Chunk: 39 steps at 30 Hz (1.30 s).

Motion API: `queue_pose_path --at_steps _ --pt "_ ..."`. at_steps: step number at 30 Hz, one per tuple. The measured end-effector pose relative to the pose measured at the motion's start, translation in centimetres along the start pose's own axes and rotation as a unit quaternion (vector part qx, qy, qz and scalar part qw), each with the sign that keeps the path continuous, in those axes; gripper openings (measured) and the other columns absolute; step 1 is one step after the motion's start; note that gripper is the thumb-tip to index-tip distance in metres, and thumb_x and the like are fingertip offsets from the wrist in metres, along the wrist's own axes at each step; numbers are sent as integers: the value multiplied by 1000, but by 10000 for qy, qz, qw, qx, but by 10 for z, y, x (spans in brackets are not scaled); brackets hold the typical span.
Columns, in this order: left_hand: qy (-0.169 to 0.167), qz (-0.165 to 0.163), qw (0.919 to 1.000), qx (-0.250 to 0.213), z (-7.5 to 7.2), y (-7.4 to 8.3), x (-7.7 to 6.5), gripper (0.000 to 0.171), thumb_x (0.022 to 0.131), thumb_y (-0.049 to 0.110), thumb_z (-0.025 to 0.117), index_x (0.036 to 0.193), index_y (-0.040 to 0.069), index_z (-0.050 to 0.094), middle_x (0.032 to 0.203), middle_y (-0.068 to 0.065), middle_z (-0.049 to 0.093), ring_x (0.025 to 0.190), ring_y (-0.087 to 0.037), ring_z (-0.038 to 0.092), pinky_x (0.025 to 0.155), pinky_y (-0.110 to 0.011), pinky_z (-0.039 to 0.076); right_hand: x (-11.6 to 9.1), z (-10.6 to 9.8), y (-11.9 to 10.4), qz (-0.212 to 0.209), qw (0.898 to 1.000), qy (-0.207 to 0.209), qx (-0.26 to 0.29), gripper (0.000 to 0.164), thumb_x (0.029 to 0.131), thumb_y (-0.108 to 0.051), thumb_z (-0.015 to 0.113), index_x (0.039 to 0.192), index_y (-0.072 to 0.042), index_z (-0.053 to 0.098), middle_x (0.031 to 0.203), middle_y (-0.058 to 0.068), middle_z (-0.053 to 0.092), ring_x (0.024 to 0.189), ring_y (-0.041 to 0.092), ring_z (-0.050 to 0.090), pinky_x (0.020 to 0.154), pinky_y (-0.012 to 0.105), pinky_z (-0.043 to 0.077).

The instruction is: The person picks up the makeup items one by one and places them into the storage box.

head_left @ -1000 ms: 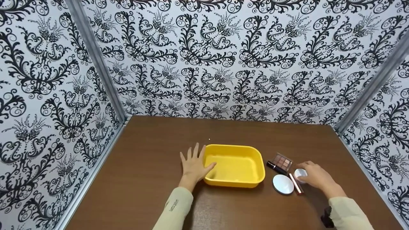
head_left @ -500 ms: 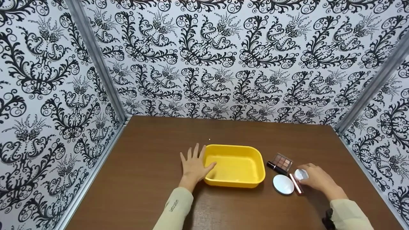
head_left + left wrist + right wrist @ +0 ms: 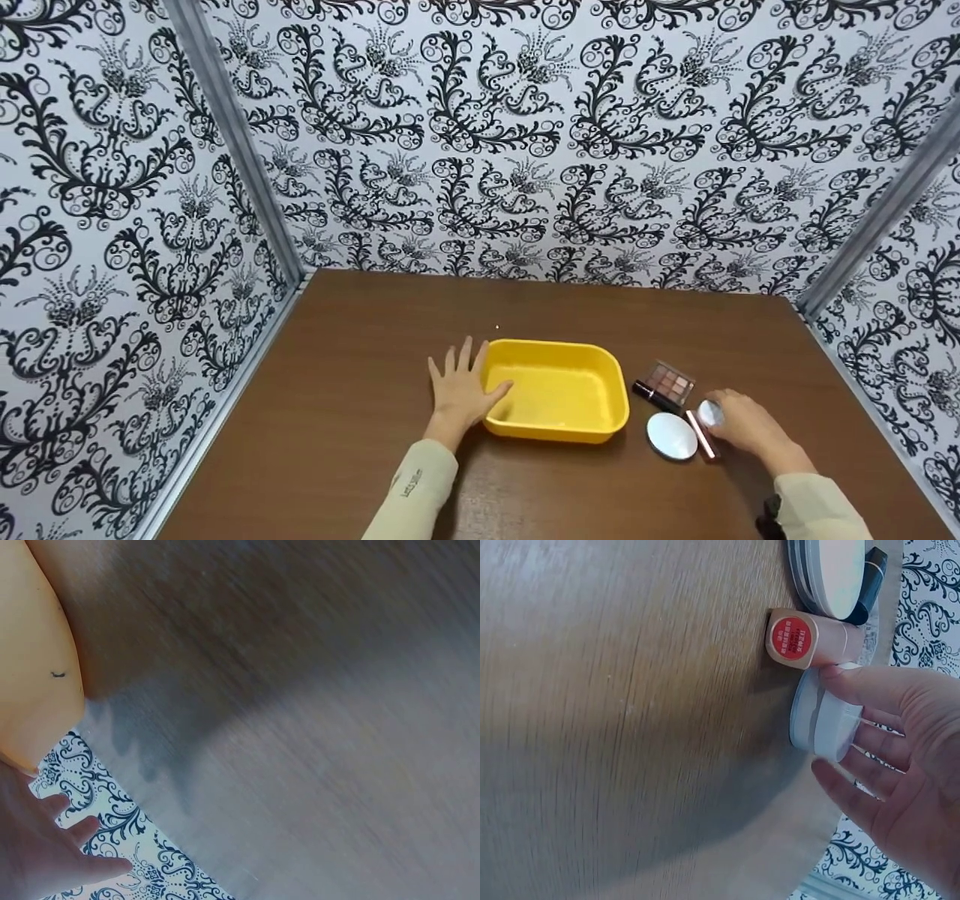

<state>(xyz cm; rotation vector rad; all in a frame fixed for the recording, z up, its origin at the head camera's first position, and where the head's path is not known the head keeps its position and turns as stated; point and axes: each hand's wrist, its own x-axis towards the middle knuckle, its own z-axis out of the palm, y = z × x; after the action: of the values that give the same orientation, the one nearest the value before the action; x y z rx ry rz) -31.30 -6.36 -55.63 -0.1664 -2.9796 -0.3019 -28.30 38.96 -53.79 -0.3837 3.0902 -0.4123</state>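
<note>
My left hand [image 3: 459,394] lies with fingers spread at the left side of a yellow plastic tray [image 3: 555,433], its thumb over the rim. In the left wrist view, part of the tray's outer wall [image 3: 37,652] shows above the fingertips. At the right, my right hand [image 3: 750,427] holds a small round white cosmetic jar [image 3: 829,720] between thumb and fingers, low at the table. Right beside the jar lies a slim pink lipstick tube [image 3: 832,641] with a red label on its end. The fingers behind the jar are partly hidden.
A round, pale-lidded compact [image 3: 671,436] lies left of the lipstick tube. Behind it are a black tube [image 3: 655,395] and a clear-lidded eyeshadow palette [image 3: 670,384]. Patterned walls [image 3: 525,187] enclose the brown table [image 3: 360,360] at the back and sides.
The head view has shifted slightly, moving everything a little to the right. My right hand's fingers have moved a little about the jar; my left hand stays on the tray.
</note>
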Motion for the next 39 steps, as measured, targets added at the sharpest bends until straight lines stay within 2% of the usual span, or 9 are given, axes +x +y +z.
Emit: queue_pose_path --at_steps 9,15,22,39 --pt "-57 -10 10000 33 0 0 1 88 88 79 38 159 28 26 166 -7 26 149 -39 32 118 -70 17 2 1 -1 19 10000 2 -75 48 74 -8 78 113 15 62 107 33 65 96 47 64 83 60 51" --pt "-24 -14 10000 -76 1 0 1 86 88 77 41 158 29 27 165 -7 27 148 -39 32 117 -70 18 0 2 3 113 9999 -24 40 49 76 -10 77 118 10 62 110 33 65 96 47 63 77 59 51" --pt "-20 -21 10000 -92 3 -1 2 86 88 78 40 158 29 27 165 -7 27 148 -39 32 117 -70 17 -3 5 6 38 9999 51 143 55 72 -7 77 122 9 60 109 33 64 91 44 63 73 58 51" --pt "-137 -17 9998 129 2 -1 3 89 88 80 37 159 29 24 166 -6 26 149 -38 31 118 -69 17 -7 -1 7 22 9998 72 197 54 73 -10 79 120 10 61 109 33 65 94 46 63 78 60 51"
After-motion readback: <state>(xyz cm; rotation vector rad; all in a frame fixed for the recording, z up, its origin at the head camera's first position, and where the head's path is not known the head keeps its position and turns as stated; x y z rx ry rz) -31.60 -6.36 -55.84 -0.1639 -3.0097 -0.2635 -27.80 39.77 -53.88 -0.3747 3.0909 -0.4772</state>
